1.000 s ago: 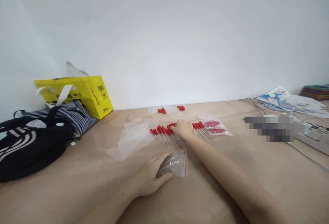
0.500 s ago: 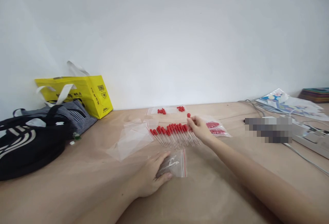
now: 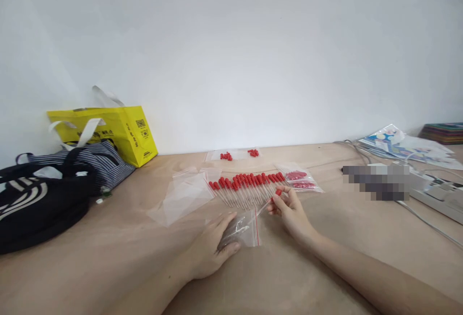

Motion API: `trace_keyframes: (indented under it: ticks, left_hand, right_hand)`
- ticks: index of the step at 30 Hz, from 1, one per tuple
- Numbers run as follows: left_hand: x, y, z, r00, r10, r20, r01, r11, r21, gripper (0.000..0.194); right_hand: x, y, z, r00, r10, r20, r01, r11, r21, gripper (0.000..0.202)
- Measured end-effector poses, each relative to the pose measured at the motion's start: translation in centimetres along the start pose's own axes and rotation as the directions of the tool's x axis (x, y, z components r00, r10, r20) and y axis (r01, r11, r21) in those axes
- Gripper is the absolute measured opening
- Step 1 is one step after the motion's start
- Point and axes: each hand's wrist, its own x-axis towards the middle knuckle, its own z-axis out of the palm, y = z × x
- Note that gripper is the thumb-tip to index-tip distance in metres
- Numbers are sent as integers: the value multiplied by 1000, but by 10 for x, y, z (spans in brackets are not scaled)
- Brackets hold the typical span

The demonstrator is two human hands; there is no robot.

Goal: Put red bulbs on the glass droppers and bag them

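A clear zip bag (image 3: 246,230) with a red seal line lies on the table under the spread fingers of my left hand (image 3: 211,245). Between the fingertips of my right hand (image 3: 291,211) is a red-capped dropper (image 3: 278,192); its clear stem points down-left to the bag's edge. Just beyond the hands several droppers (image 3: 242,189) lie side by side in a row, red bulbs away from me. Two filled bags (image 3: 304,185) of red-topped droppers sit at the row's right end. Flat clear bags (image 3: 186,194) lie to its left.
Farther back, a clear bag (image 3: 240,153) bears two clusters of red bulbs. At left stand a yellow bag (image 3: 133,131), a striped bag (image 3: 110,160) and a black bag (image 3: 61,209). A power strip (image 3: 434,190), cables and printed sheets (image 3: 401,146) are at right.
My right hand has come back from the row toward me and the bag, now with a dropper in its fingers. My left hand has stayed on the bag.
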Motion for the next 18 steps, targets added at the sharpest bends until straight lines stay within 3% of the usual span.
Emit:
trace_keyframes:
  ticks: [4, 10, 12, 15, 18]
  left_hand:
    - [0, 0, 0, 1000, -20, 5, 20, 1000, 1, 56]
    - [1, -2, 2, 999, -32, 18, 32, 999, -3, 60]
    - [1, -4, 4, 999, -24, 22, 24, 1000, -3, 61]
    - [1, -7, 4, 1000, 4, 20, -4, 1000, -9, 60]
    - [0, -10, 1, 999, 42, 11, -41, 999, -26, 58]
  right_hand:
    - [-13, 1, 8, 992, 70, 105, -71, 997, 8, 44]
    - [-17, 1, 3, 936, 147, 319, -38, 945, -323, 33]
    - [-16, -1, 2, 898, 143, 415, 46, 910, -412, 26]
    - [-15, -5, 4, 804, 36, 593, 283, 855, -435, 16]
    - [-17, -8, 8, 750, -69, 657, 425, 813, -399, 20]
